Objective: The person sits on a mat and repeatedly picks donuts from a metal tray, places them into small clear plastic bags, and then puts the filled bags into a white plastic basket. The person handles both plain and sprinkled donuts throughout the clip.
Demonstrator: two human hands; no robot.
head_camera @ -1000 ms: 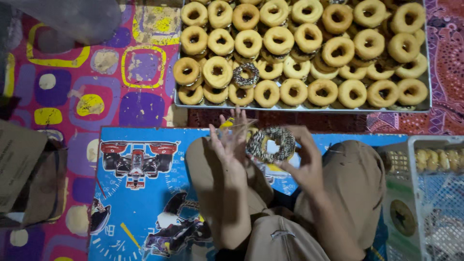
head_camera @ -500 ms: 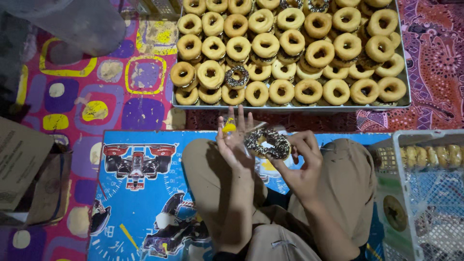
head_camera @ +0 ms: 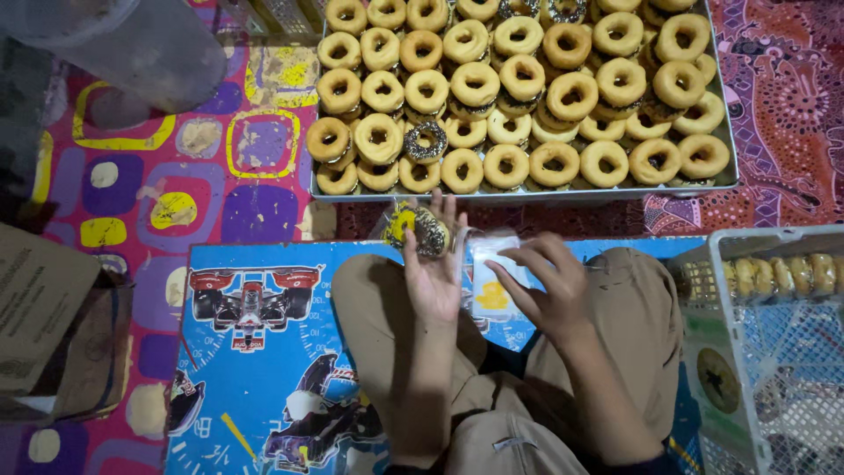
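My left hand (head_camera: 435,268) holds a sprinkle-topped doughnut in a clear plastic wrapper (head_camera: 424,230), palm up, just in front of a large metal tray (head_camera: 519,193) filled with several plain glazed doughnuts. One sprinkled doughnut (head_camera: 425,141) lies among them. My right hand (head_camera: 547,286) hovers with its fingers spread over a clear plastic bag with a yellow print (head_camera: 494,281) lying on the mat, touching or nearly touching it. My crossed legs in tan trousers (head_camera: 615,334) sit below both hands.
A blue mat with racing-car pictures (head_camera: 255,352) covers the floor under me. At the right stands a white mesh crate (head_camera: 765,352) holding a row of wrapped doughnuts. A cardboard box (head_camera: 44,325) sits at the left, a grey bucket (head_camera: 132,44) at top left.
The wrapped doughnut was held between both hands; now my left hand alone holds it, farther left. My right hand has let go and moved down to the plastic bag on the mat.
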